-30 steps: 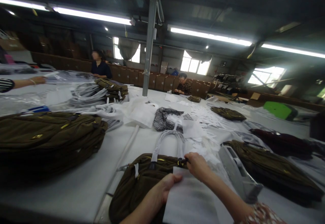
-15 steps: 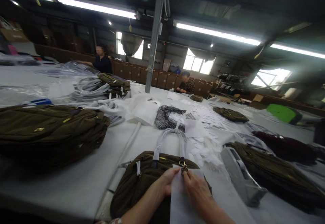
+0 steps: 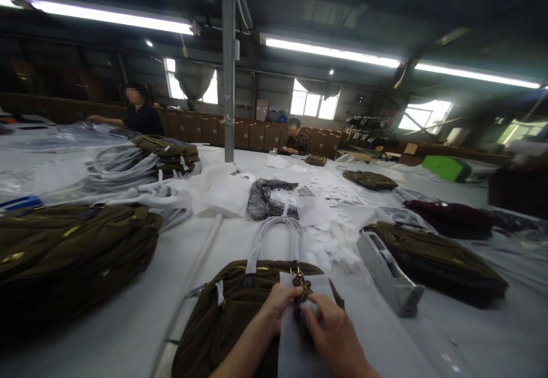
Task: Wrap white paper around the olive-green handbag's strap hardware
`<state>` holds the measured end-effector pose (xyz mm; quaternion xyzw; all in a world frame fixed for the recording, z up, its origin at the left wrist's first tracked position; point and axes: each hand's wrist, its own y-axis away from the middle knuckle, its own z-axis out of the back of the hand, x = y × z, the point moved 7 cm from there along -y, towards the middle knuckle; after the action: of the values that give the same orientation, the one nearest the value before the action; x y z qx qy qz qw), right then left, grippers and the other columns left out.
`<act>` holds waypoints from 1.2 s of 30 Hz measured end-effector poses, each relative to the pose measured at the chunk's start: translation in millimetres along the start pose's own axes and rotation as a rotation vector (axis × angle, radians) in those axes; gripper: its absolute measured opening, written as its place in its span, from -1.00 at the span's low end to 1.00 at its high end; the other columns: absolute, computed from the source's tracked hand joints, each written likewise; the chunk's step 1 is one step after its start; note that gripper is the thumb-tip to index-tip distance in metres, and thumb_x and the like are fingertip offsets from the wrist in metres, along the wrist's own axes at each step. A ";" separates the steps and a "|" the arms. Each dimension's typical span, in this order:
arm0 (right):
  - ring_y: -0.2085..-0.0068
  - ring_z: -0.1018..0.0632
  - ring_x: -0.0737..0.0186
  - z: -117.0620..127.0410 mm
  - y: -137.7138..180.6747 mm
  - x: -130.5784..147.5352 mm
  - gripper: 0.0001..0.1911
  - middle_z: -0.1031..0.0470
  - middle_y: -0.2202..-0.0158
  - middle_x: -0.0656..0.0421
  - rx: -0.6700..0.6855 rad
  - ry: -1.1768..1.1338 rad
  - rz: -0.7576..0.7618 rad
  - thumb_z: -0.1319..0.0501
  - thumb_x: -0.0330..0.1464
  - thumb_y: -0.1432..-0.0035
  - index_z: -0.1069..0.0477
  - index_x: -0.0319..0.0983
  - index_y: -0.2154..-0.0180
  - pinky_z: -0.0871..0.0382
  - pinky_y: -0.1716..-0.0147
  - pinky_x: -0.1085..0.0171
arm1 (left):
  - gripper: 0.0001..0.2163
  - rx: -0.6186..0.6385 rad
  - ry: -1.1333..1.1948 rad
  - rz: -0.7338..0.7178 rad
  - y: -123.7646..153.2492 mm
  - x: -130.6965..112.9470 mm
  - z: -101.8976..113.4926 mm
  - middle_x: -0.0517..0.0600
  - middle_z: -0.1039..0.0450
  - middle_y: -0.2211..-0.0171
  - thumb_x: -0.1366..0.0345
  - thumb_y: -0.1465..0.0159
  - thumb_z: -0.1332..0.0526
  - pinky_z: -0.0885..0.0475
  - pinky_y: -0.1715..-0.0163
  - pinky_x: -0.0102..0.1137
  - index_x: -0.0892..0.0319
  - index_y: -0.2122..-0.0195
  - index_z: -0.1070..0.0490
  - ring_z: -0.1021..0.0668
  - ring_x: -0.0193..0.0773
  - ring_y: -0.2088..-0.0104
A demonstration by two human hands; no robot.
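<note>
An olive-brown handbag (image 3: 231, 315) lies before me on the white table, its handles (image 3: 257, 246) wrapped in whitish covering. From a gold ring (image 3: 294, 270) at the base of a handle hangs a leopard-patterned charm (image 3: 303, 286) with a dark lower part. My left hand (image 3: 276, 306) is closed, thumb and fingers pinching the charm from the left. My right hand (image 3: 336, 329) is at the charm's right side, index finger touching its edge, thumb and index apart. A white translucent sheet (image 3: 291, 361) lies over the bag beneath the charm.
More olive bags lie left (image 3: 98, 246) and right (image 3: 445, 264). A grey tape dispenser (image 3: 389, 275) stands right of my bag. Beyond are black-and-white patterned fabric (image 3: 261, 198) and scattered white paper pieces (image 3: 329, 246). Two people (image 3: 143, 118) are across the table.
The view has turned slightly right. My hands have moved from the gold ring down onto the charm, which now shows more fully. My right thumb and index finger have parted.
</note>
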<state>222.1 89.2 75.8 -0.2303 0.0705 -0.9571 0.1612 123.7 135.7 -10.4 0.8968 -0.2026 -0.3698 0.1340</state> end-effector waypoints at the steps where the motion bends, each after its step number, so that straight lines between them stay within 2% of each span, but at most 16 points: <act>1: 0.22 -0.51 0.17 10.7 -1.6 -15.9 -0.69 -0.50 0.19 0.08 -0.066 -0.038 -0.120 0.00 -0.29 -0.21 -0.39 -0.25 0.09 -0.34 0.20 0.30 | -0.79 0.014 0.002 0.022 2.5 -1.3 -1.2 0.08 -0.54 0.48 0.52 0.11 -0.32 -0.39 0.32 -0.34 0.36 0.39 -0.46 -0.54 -0.20 0.48; 2: 0.26 -0.52 0.16 17.5 -3.0 -31.8 -0.68 -0.52 0.26 0.08 -0.098 -0.063 -0.226 0.00 -0.25 -0.21 -0.40 -0.26 0.13 -0.33 0.24 0.29 | -0.78 0.028 0.002 0.046 5.1 -2.5 -2.5 0.10 -0.54 0.45 0.51 0.09 -0.31 -0.40 0.30 -0.32 0.36 0.36 -0.47 -0.55 -0.18 0.47; 4: 0.34 -0.52 0.14 17.4 -7.4 -57.3 -0.66 -0.53 0.40 0.11 -0.047 -0.124 -0.356 -0.03 -0.19 -0.18 -0.45 -0.27 0.27 -0.31 0.32 0.28 | -0.79 0.050 -0.003 0.097 9.8 -4.7 -5.0 0.14 -0.55 0.43 0.49 0.06 -0.30 -0.41 0.28 -0.29 0.37 0.34 -0.47 -0.56 -0.17 0.47; 6: 0.39 -0.53 0.13 7.5 -13.0 -71.3 -0.63 -0.51 0.49 0.12 0.068 -0.199 -0.405 -0.04 -0.15 -0.16 -0.46 -0.27 0.41 -0.29 0.39 0.29 | -0.80 0.063 -0.015 0.142 13.3 -5.9 -7.5 0.13 -0.55 0.45 0.48 0.04 -0.29 -0.41 0.28 -0.29 0.37 0.34 -0.47 -0.56 -0.18 0.49; 7: 0.39 -0.52 0.13 5.2 -16.0 -74.3 -0.63 -0.51 0.50 0.12 0.082 -0.209 -0.411 -0.04 -0.16 -0.16 -0.46 -0.27 0.43 -0.29 0.40 0.29 | -0.81 0.067 -0.021 0.161 14.4 -6.2 -8.6 0.12 -0.54 0.46 0.48 0.03 -0.29 -0.41 0.28 -0.29 0.36 0.34 -0.47 -0.56 -0.18 0.51; 9: 0.32 -0.52 0.10 12.0 -23.9 -70.6 -0.68 -0.52 0.42 0.08 -0.025 -0.145 -0.362 -0.07 -0.20 -0.14 -0.46 -0.28 0.36 -0.29 0.35 0.28 | -0.80 0.069 -0.032 0.188 15.7 -6.5 -10.5 0.10 -0.54 0.48 0.49 0.02 -0.28 -0.41 0.28 -0.30 0.36 0.32 -0.47 -0.56 -0.19 0.52; 11: 0.23 -0.49 0.10 24.3 -31.8 -54.5 -0.74 -0.51 0.31 0.05 -0.184 -0.050 -0.239 -0.06 -0.29 -0.15 -0.46 -0.28 0.26 -0.27 0.24 0.27 | -0.79 0.066 -0.038 0.201 15.8 -6.5 -11.5 0.10 -0.55 0.48 0.49 0.00 -0.26 -0.42 0.28 -0.30 0.36 0.29 -0.47 -0.56 -0.19 0.52; 12: 0.22 -0.49 0.12 25.6 -35.9 -45.2 -0.75 -0.51 0.30 0.05 -0.200 -0.033 -0.182 -0.05 -0.34 -0.15 -0.46 -0.27 0.26 -0.25 0.22 0.28 | -0.79 0.064 -0.040 0.205 15.5 -6.4 -11.6 0.10 -0.55 0.48 0.49 -0.01 -0.26 -0.42 0.28 -0.30 0.36 0.29 -0.47 -0.56 -0.19 0.52; 14: 0.31 -0.50 0.18 16.4 -44.7 -31.0 -0.75 -0.51 0.40 0.10 -0.100 -0.065 -0.123 -0.04 -0.40 -0.13 -0.49 -0.26 0.38 -0.25 0.28 0.32 | -0.80 0.058 -0.042 0.206 14.2 -5.6 -10.9 0.11 -0.55 0.50 0.48 -0.03 -0.25 -0.42 0.30 -0.31 0.36 0.28 -0.46 -0.56 -0.19 0.53; 17: 0.41 -0.49 0.20 -3.3 -54.3 -24.0 -0.77 -0.50 0.52 0.12 0.035 -0.121 -0.154 -0.09 -0.42 -0.05 -0.47 -0.26 0.55 -0.22 0.39 0.34 | -0.81 0.044 -0.042 0.186 10.8 -3.6 -7.3 0.09 -0.53 0.54 0.46 -0.05 -0.26 -0.43 0.37 -0.33 0.34 0.27 -0.46 -0.54 -0.21 0.59; 20: 0.40 -0.49 0.17 -14.1 -59.5 -28.8 -0.81 -0.51 0.52 0.08 0.017 -0.140 -0.209 -0.13 -0.41 0.01 -0.48 -0.29 0.55 -0.22 0.41 0.34 | -0.78 0.025 -0.039 0.147 7.5 -0.6 -2.1 0.08 -0.53 0.55 0.40 -0.06 -0.27 -0.42 0.43 -0.32 0.32 0.24 -0.45 -0.53 -0.18 0.60; 25: 0.38 -0.52 0.20 -23.1 -58.5 -40.2 -0.77 -0.55 0.44 0.06 0.012 -0.222 -0.296 -0.13 -0.45 0.07 -0.52 -0.34 0.36 -0.26 0.40 0.38 | -0.76 -0.017 -0.027 0.061 3.5 4.0 4.9 0.09 -0.53 0.54 0.31 -0.06 -0.30 -0.42 0.47 -0.32 0.34 0.27 -0.45 -0.53 -0.17 0.59; 30: 0.58 -0.49 0.32 -33.5 -51.7 -25.9 -0.71 -0.49 0.62 0.19 0.111 -0.335 -0.290 -0.03 -0.44 0.00 -0.53 -0.27 0.48 -0.21 0.59 0.44 | -0.82 -0.096 -0.028 -0.006 -5.1 7.8 10.0 0.07 -0.52 0.56 0.37 -0.04 -0.30 -0.42 0.46 -0.33 0.35 0.34 -0.46 -0.54 -0.16 0.56; 34: 0.50 -0.51 0.27 -24.8 -44.1 -22.6 -0.74 -0.49 0.60 0.19 0.113 -0.343 -0.260 -0.06 -0.42 -0.01 -0.53 -0.26 0.50 -0.23 0.51 0.41 | -0.89 -0.178 -0.040 -0.042 -7.2 6.2 15.1 0.06 -0.52 0.57 0.45 -0.05 -0.27 -0.43 0.45 -0.37 0.36 0.38 -0.46 -0.54 -0.20 0.55; 36: 0.41 -0.51 0.21 -8.9 -38.4 -37.6 -0.77 -0.51 0.51 0.15 0.013 -0.272 -0.300 -0.09 -0.37 -0.03 -0.53 -0.28 0.39 -0.25 0.41 0.36 | -0.88 -0.164 -0.038 -0.032 -5.1 5.4 13.9 0.08 -0.53 0.54 0.44 -0.06 -0.25 -0.44 0.42 -0.34 0.37 0.35 -0.46 -0.55 -0.19 0.54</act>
<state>239.0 138.6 60.2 -0.3644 0.0071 -0.9308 0.0264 118.6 136.5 -25.2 0.8788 -0.1599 -0.4040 0.1975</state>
